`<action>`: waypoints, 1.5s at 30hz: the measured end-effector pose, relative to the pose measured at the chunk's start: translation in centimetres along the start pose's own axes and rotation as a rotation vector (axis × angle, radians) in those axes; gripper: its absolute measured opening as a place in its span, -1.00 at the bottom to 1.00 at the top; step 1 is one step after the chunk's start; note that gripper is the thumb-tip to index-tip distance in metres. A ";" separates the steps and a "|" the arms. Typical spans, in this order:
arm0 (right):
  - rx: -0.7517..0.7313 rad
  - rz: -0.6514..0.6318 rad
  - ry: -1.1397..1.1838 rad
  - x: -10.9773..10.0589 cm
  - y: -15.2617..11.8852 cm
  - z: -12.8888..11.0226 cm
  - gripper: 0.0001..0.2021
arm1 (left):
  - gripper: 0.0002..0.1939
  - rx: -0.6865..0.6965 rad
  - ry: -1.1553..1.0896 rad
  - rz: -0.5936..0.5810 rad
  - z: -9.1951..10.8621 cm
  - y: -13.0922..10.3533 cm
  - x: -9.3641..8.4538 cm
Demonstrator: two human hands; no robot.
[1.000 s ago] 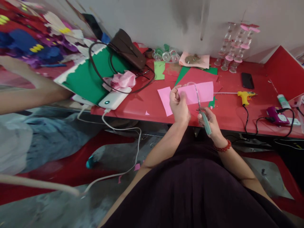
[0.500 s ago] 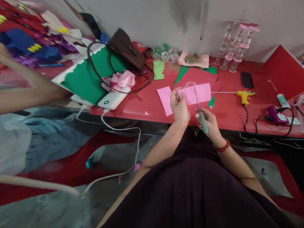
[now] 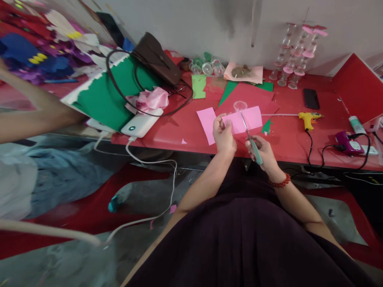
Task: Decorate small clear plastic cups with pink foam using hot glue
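Observation:
My left hand (image 3: 224, 135) pinches the left end of a pink paper strip (image 3: 253, 118) between thumb and fingers, just above the table's front edge. My right hand (image 3: 263, 153) is closed around the green handle of a pair of scissors (image 3: 255, 151). The blades point up and away from me and lie across the strip near its middle. A second pink paper piece (image 3: 206, 124) lies on the table left of my left hand. Just beyond the strip sits a clear plastic ring-shaped piece (image 3: 240, 105), partly hidden.
Red and green sheets (image 3: 248, 95) lie behind my hands. To the right are a yellow glue gun (image 3: 308, 119), a phone (image 3: 311, 99) and a purple plug adapter (image 3: 348, 143). A white power bank (image 3: 142, 121) and brown bag (image 3: 158, 57) are left. Another person's arm (image 3: 36, 115) reaches in.
The pink strip has dropped slightly and tilted, showing more of the clear ring behind it. My left hand has shifted a little left; the scissors stay on the strip.

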State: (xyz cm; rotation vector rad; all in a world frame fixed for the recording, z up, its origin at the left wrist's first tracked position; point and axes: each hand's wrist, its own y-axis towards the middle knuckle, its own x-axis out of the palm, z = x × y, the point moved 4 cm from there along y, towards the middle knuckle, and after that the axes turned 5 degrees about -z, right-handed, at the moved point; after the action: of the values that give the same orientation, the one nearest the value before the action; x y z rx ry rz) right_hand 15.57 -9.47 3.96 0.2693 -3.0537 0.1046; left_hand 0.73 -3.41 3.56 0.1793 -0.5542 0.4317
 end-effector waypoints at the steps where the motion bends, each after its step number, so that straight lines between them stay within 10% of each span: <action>1: 0.005 -0.003 0.003 0.0 0.0 0.0 -0.37 | -0.80 0.001 0.001 -0.003 -0.1 0.0 -0.1; 18: 0.210 -0.154 0.006 1.2 -0.5 0.7 -0.40 | -0.74 -0.070 0.152 0.086 -1.4 1.2 -4.9; 25: 0.128 -0.048 -0.002 -1.9 -0.7 -1.1 -0.32 | -0.72 -0.014 0.321 -0.011 0.1 1.0 -3.6; 34: 0.005 0.520 -1.123 -10.4 0.6 -4.6 -0.64 | -0.69 0.077 0.967 -0.494 -2.8 -0.4 1.5; 45: 0.148 0.433 -1.464 -10.5 1.6 -3.3 -0.64 | -0.29 -0.040 1.308 -0.467 -2.4 -0.2 1.4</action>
State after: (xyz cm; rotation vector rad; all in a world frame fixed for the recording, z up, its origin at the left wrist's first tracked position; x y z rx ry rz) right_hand 25.85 -5.88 6.27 -0.6333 -4.4928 0.2390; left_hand 3.07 -2.46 2.27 -0.0388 0.7587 0.0186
